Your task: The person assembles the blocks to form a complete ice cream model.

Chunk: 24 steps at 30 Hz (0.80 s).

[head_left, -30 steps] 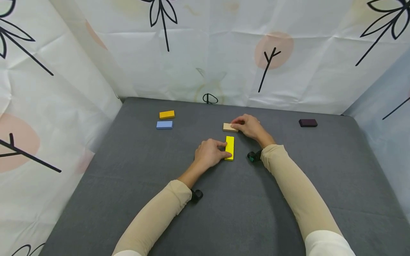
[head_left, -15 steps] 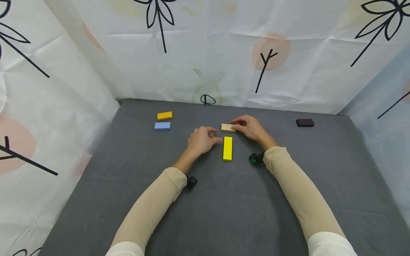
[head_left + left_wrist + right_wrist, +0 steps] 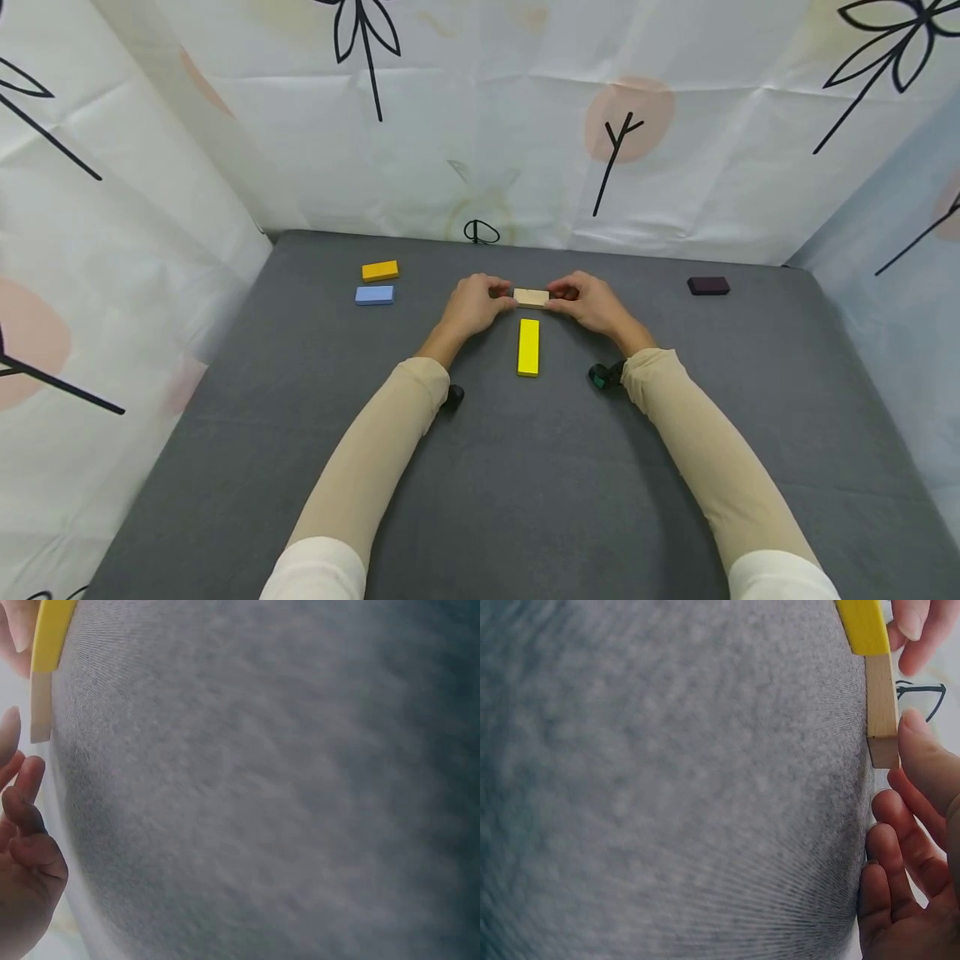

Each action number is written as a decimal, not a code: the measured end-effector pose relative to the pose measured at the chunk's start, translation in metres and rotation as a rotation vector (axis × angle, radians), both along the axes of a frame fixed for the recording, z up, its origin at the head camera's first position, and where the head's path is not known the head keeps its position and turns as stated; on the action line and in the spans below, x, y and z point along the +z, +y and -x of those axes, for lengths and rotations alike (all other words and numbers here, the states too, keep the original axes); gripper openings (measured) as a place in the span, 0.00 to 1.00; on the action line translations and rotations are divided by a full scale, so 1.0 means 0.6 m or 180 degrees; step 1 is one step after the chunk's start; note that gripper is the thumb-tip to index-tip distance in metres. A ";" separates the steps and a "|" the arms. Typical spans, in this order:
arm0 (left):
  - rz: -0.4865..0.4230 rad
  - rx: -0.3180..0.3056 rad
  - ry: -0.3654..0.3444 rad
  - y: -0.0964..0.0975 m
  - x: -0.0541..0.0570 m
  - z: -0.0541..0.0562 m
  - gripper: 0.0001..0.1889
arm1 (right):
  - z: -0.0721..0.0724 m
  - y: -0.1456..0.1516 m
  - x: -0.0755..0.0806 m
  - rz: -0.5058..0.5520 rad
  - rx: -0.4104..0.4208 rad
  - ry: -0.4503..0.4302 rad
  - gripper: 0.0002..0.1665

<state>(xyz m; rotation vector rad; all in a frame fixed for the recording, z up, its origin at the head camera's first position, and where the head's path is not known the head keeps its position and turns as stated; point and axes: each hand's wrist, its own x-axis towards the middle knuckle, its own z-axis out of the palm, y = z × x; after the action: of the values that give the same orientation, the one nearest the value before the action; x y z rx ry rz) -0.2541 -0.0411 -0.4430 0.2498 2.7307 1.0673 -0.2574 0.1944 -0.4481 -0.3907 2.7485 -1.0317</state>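
A plain wooden block [image 3: 531, 298] lies flat and crosswise near the table's back, between the two hands. At its right end, my right hand [image 3: 592, 307] pinches it with thumb and forefinger; in the right wrist view the thumb [image 3: 922, 754] lies along the block's end. My left hand [image 3: 474, 310] is at the left end, thumb and forefinger parted; whether they touch the wood I cannot tell. Just in front, a yellow block [image 3: 528, 347] lies lengthwise, pointing toward the wooden one, and no hand is on it.
To the left, an orange block [image 3: 380, 271] lies behind a blue block [image 3: 374, 295]. A dark purple block [image 3: 708, 286] lies at the far right. The grey table [image 3: 480, 500] ends at a white patterned cloth [image 3: 420, 150] behind.
My left hand has let go of the yellow block and moved up and back to the wooden block's left end. The right hand has stayed at the right end.
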 end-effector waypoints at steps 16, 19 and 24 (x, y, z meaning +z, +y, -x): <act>0.0141 0.0156 -0.0063 0.018 0.001 0.007 0.17 | -0.001 -0.007 -0.001 -0.0075 0.0002 0.0084 0.22; 0.0178 0.0182 -0.0098 0.018 0.002 0.007 0.16 | -0.002 -0.009 0.001 -0.0069 0.0005 0.0087 0.21; 0.0224 0.0172 -0.0144 0.017 0.004 0.004 0.16 | -0.004 -0.010 0.005 -0.0095 0.0024 0.0069 0.20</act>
<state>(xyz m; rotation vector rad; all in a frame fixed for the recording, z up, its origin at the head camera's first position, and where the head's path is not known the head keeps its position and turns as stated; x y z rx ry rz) -0.2562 -0.0309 -0.4403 0.1400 2.7428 0.9757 -0.2552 0.1885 -0.4452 -0.4096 2.7759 -0.9894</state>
